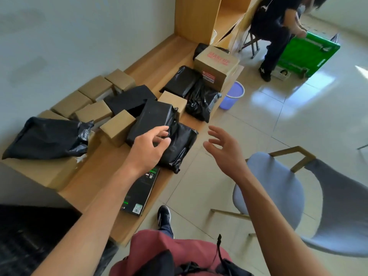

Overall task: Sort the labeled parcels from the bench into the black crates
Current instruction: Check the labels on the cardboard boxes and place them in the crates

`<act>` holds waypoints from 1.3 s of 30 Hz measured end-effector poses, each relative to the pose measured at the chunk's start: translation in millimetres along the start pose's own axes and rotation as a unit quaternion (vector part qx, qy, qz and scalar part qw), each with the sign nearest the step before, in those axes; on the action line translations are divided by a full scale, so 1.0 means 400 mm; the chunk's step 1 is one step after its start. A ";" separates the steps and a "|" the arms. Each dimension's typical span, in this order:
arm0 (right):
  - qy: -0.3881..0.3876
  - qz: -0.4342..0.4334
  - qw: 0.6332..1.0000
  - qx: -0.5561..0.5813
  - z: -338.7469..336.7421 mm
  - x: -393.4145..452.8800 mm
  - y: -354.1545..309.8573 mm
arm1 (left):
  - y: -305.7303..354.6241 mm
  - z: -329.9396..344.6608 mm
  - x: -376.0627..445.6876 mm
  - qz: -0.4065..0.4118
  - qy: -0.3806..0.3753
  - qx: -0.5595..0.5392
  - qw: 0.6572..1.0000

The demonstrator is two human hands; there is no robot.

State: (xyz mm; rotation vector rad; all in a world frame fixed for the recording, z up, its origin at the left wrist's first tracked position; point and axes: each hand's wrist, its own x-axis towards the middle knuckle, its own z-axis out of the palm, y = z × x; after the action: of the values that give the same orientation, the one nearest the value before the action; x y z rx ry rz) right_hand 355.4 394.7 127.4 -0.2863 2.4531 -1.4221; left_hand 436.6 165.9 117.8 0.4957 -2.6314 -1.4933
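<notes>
Both forearms reach out from the bottom edge. Leftmost, a crate [29, 226] sits at the bench [103, 168] end, then one crumpled black bag [47, 136] and seven small cartons [117, 126], as far as I can count. Left hand [148, 148], fingers loosely curled and holding nothing, hovers over a black parcel [151, 120] whose long axis runs away from the camera, slightly rightward. Four more black bags lie around it. Right hand [223, 148] hangs over the floor, fingers spread, well apart from the parcel.
</notes>
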 end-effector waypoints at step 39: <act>0.016 0.085 0.996 -0.022 -0.507 0.814 0.240 | 0.306 0.426 0.854 -0.048 -0.037 0.039 0.997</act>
State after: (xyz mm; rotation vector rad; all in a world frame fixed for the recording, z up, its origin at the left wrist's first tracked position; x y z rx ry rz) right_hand -22.5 505.0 90.5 -0.0618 2.4697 -1.3133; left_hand 46.7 256.7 100.7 0.5926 -2.7696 -1.4653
